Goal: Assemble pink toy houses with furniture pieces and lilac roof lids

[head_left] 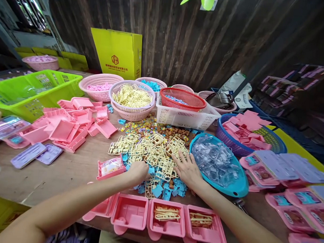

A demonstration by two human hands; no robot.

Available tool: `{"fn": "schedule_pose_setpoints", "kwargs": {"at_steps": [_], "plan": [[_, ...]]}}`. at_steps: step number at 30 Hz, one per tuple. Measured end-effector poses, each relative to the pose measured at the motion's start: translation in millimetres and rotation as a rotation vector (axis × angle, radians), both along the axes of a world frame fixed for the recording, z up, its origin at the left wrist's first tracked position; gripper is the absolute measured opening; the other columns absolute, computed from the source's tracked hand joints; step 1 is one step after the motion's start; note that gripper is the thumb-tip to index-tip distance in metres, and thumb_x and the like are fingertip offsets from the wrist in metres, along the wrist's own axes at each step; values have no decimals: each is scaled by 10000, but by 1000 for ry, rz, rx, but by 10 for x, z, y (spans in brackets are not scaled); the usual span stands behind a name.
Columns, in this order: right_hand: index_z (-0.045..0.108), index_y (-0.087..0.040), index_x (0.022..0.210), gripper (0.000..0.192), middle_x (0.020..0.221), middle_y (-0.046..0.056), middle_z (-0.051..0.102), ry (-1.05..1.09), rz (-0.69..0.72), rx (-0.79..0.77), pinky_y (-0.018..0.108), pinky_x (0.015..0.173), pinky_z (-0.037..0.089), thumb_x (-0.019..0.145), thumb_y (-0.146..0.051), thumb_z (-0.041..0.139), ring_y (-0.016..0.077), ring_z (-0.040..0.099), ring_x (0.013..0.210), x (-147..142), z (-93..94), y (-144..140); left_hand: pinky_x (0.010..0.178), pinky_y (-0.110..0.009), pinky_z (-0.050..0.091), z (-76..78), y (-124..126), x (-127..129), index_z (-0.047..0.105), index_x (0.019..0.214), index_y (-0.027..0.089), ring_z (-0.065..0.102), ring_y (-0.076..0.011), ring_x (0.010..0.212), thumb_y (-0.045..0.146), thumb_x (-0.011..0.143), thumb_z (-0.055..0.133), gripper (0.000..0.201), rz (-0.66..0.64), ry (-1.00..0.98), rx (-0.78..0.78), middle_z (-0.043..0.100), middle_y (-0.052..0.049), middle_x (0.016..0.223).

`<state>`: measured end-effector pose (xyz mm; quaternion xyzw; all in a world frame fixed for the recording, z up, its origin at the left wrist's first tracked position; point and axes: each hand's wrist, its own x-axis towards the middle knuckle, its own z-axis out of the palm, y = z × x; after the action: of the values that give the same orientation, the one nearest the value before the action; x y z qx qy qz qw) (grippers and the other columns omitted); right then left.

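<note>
My left hand [139,172] is curled over small blue plastic pieces [157,190] at the near left side of the pile; whatever its fingers hold is hidden. Fingers spread, my right hand [187,169] rests on the right edge of the heap of cream plastic part frames [149,150]. By my left wrist lies a small pink tray [110,168] with a clear packet in it. Pink compartment boxes [130,212] stand in a row at the near table edge. Two of them hold cream sticks [167,213].
A teal basin [238,185] of clear plastic parts is right of my right hand. Pink trays [66,127] are heaped at left, beside a green crate [40,102]. Baskets, including a lilac one [131,107], line the back. Filled pink cases [295,212] lie at right.
</note>
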<state>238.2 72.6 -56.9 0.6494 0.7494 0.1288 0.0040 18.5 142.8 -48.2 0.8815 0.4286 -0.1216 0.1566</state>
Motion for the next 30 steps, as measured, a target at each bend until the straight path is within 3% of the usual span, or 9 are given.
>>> {"fn": "schedule_pose_setpoints", "kwargs": {"at_steps": [4, 9, 11, 18, 21, 26, 30], "plan": [[512, -233, 1286, 413, 1339, 154, 497, 34, -60, 47, 526, 960, 327, 886, -332, 481, 328, 454, 1205, -94, 110, 28, 719, -342, 494, -28, -72, -12, 700, 723, 157, 662, -304, 832, 364, 664, 721, 216, 35, -10, -47, 688, -128, 765], [556, -190, 1220, 507, 1280, 156, 546, 97, 281, -162, 461, 964, 345, 780, -429, 633, 298, 488, 1163, -264, 138, -57, 698, -305, 481, -60, -102, 19, 708, 727, 166, 663, -284, 822, 282, 629, 732, 154, 110, -55, -112, 693, -104, 745], [575, -172, 1186, 541, 1264, 167, 554, 103, 306, -210, 461, 961, 353, 719, -415, 699, 306, 506, 1136, -301, 110, -82, 667, -279, 468, -75, -86, 21, 712, 721, 154, 664, -262, 792, 252, 649, 697, 123, 149, -84, -145, 692, -94, 714], [458, -177, 1290, 629, 1190, 142, 561, 265, 238, -223, 422, 894, 428, 699, -99, 660, 281, 517, 1089, -268, 53, -56, 522, -196, 402, -128, -20, -11, 688, 596, 144, 612, -152, 594, 225, 643, 658, 99, 290, -215, -351, 602, 14, 499], [520, -153, 1211, 531, 1071, 122, 586, 415, 194, -203, 369, 833, 465, 700, -35, 605, 245, 562, 986, -239, 68, -16, 467, -186, 390, -67, -18, -21, 625, 494, 147, 539, -112, 449, 180, 643, 638, 153, 323, -267, -455, 494, 47, 373], [613, -168, 943, 190, 886, 58, 625, 744, 106, -122, 306, 759, 484, 777, -125, 531, 181, 599, 837, -98, 172, 115, 389, -180, 384, 121, 6, -108, 536, 452, 154, 478, -83, 327, 195, 704, 596, 262, 335, -369, -623, 486, 57, 357], [576, -156, 942, 212, 832, 51, 636, 1024, -63, 29, 313, 669, 487, 804, -295, 495, 184, 597, 748, 153, 350, 276, 383, -172, 382, 283, 143, -145, 518, 476, 150, 504, -81, 333, 173, 740, 573, 271, 323, -478, -651, 520, 52, 391]]}}
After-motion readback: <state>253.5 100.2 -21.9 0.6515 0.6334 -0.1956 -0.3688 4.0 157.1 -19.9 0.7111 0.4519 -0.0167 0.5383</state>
